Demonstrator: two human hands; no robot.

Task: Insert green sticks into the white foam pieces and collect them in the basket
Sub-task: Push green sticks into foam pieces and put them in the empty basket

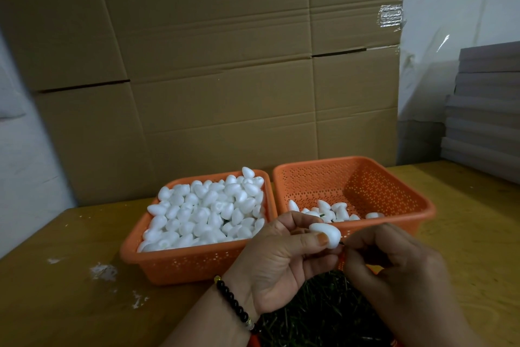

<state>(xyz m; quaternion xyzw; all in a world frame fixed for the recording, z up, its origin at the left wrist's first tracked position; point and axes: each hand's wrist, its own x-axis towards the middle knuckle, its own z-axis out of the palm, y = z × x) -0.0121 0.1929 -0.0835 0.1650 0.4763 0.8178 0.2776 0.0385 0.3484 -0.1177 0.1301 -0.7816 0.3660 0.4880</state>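
A: While a foam piece [326, 235] is pinched by the left hand [281, 259] before the right basket [399, 222], where is the stick [342, 243]?
B: Pinched by the right hand [394, 265], at the piece's end.

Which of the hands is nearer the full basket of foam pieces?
Left. The left hand is just beside the full basket; the right hand sits farther right, before the other basket.

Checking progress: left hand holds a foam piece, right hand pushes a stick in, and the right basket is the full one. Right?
Not quite. The head view shows the left basket is the full one; the right basket holds only a few pieces. The rest stands: the left hand holds the foam piece, and the right hand pinches a stick at it.
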